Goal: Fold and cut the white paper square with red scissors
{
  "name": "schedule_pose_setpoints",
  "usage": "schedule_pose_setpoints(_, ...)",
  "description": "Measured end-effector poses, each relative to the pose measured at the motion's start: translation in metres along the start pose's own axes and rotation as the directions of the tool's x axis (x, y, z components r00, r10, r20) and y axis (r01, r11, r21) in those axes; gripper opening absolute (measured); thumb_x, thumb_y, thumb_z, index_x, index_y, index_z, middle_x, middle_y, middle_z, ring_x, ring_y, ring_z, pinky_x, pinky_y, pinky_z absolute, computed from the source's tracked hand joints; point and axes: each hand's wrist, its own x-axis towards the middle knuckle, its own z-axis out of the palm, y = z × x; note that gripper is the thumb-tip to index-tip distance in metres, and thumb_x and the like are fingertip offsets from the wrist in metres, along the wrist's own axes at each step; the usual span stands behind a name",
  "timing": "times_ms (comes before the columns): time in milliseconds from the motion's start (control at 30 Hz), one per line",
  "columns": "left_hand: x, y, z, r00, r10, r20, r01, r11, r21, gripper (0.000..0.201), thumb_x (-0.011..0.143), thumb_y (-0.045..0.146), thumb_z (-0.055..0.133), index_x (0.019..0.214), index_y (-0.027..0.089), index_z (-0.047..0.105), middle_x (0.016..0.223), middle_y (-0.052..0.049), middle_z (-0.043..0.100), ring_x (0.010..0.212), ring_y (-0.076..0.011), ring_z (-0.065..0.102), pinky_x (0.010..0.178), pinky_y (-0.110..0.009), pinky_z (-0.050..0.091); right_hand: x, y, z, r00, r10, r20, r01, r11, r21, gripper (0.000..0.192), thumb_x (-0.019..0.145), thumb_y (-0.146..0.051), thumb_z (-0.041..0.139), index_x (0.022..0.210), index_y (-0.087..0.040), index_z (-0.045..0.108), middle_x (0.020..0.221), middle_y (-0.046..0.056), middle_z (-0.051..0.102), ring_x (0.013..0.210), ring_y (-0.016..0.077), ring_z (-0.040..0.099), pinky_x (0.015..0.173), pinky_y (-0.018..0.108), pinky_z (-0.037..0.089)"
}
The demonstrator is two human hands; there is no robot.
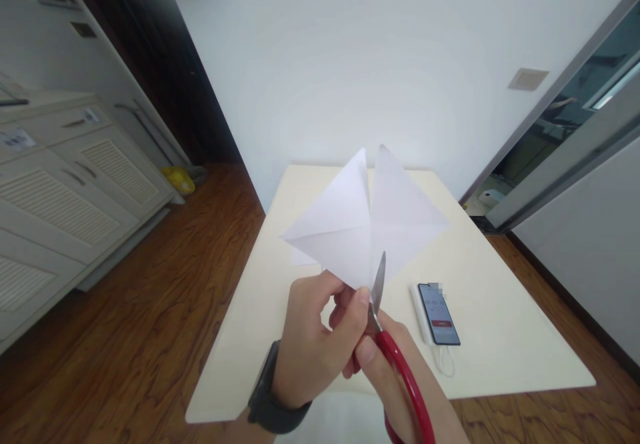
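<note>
The left hand (320, 341) holds matt paper (333, 234); the right hand (387, 381), scissors (393, 347) with shiny metal blade (380, 281) and glossy plastic-looking handle (415, 392). Below them is a smooth tabletop (500, 337); to their right, a glossy phone screen (440, 312).

1. Seen from the bench (505, 347), the wall (320, 64) stands at twelve o'clock, the cabinet (115, 207) at half past nine.
2. Above the bench, left fingers (356, 314) hold the paper (335, 231) at its six o'clock corner.
3. Right fingers (369, 352), at five o'clock from these, hold the scissors (406, 364).
4. On the bench, between four and five o'clock from the paper, lies the phone (440, 316).
</note>
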Motion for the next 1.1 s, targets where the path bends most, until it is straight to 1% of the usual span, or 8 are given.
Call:
schedule_pose_setpoints(267,-0.0012,0.0009,-0.0007,1.000,-0.004,0.001,0.004,1.000,-0.004,0.025,0.084,0.016,0.051,0.060,0.017,0.053,0.047,0.004,0.054,0.045,-0.0086,0.049,0.046,-0.020,0.038,-0.0032,-0.0005,-0.0001,1.000,0.018,0.009,-0.018,1.000,-0.001,0.031,0.094,-0.046,0.042,0.098,-0.019,0.057,0.083,0.003,0.060,0.075,0.0165,0.057,0.069,0.027,0.045)
schedule_pose_setpoints(400,0.0001,0.0010,-0.0006,1.000,-0.006,0.000,0.006,1.000,-0.006,0.025,0.084,0.016,0.051,0.060,0.017,0.053,0.046,0.005,0.052,0.044,-0.0082,0.047,0.046,-0.020,0.037,-0.0034,-0.0017,0.0010,0.999,0.038,-0.008,-0.038,0.999,-0.031,0.032,0.093,-0.046,0.043,0.094,-0.018,0.058,0.078,0.003,0.060,0.073,0.0173,0.058,0.067,0.027,0.045)
schedule_pose_setpoints(500,0.0014,0.0010,-0.0006,1.000,-0.013,0.014,0.013,1.000,-0.016,0.025,0.085,0.016,0.050,0.060,0.017,0.053,0.047,0.004,0.053,0.045,-0.0093,0.049,0.046,-0.020,0.037,0.0007,-0.0018,0.0032,0.999,-0.036,-0.006,0.036,0.999,-0.027,0.025,0.094,-0.040,0.044,0.095,-0.021,0.059,0.080,0.002,0.063,0.072,0.0165,0.059,0.067,0.026,0.046)
schedule_pose_setpoints(633,0.0023,0.0017,-0.0012,0.999,-0.019,0.034,0.020,1.000,-0.017,0.025,0.085,0.018,0.051,0.060,0.017,0.054,0.050,0.002,0.055,0.047,-0.0106,0.050,0.046,-0.022,0.038,0.0049,-0.0047,0.0062,0.991,-0.122,-0.052,0.123,0.992,0.017,0.018,0.093,-0.031,0.046,0.106,-0.025,0.057,0.095,0.001,0.067,0.084,0.0177,0.062,0.078,0.026,0.048)
schedule_pose_setpoints(800,0.0023,0.0026,-0.0017,1.000,-0.002,0.018,0.003,1.000,-0.004,0.025,0.084,0.018,0.052,0.059,0.017,0.054,0.049,0.002,0.054,0.046,-0.0102,0.049,0.045,-0.021,0.037,0.0053,-0.0055,0.0031,0.986,-0.163,-0.025,0.163,0.987,-0.004,0.017,0.094,-0.028,0.045,0.107,-0.026,0.057,0.101,0.001,0.067,0.088,0.0166,0.062,0.082,0.024,0.047)
schedule_pose_setpoints(933,0.0012,0.0025,-0.0024,1.000,-0.007,0.017,0.007,1.000,0.001,0.025,0.084,0.017,0.051,0.059,0.017,0.054,0.049,0.002,0.054,0.047,-0.0102,0.049,0.046,-0.021,0.037,0.0047,-0.0035,0.0005,0.984,-0.177,-0.002,0.177,0.983,-0.045,0.016,0.095,-0.031,0.044,0.100,-0.024,0.057,0.089,0.000,0.065,0.082,0.0149,0.061,0.077,0.022,0.045)
schedule_pose_setpoints(1033,0.0003,0.0022,-0.0027,1.000,-0.019,0.023,0.019,1.000,0.000,0.025,0.084,0.018,0.051,0.059,0.017,0.054,0.048,0.002,0.055,0.047,-0.0107,0.050,0.046,-0.021,0.038,0.0040,-0.0005,0.0011,0.988,-0.153,-0.018,0.152,0.987,-0.060,0.026,0.097,-0.039,0.039,0.096,-0.021,0.057,0.075,0.000,0.060,0.068,0.0139,0.057,0.063,0.022,0.044)
schedule_pose_setpoints(1100,0.0000,0.0022,-0.0025,0.999,-0.025,0.025,0.025,1.000,-0.005,0.026,0.085,0.019,0.051,0.059,0.018,0.054,0.046,0.003,0.054,0.046,-0.0109,0.051,0.046,-0.022,0.038,0.0039,0.0031,0.0018,0.992,-0.127,0.003,0.127,0.990,-0.056,0.034,0.096,-0.045,0.037,0.095,-0.019,0.058,0.071,0.000,0.059,0.064,0.0138,0.055,0.059,0.023,0.042)
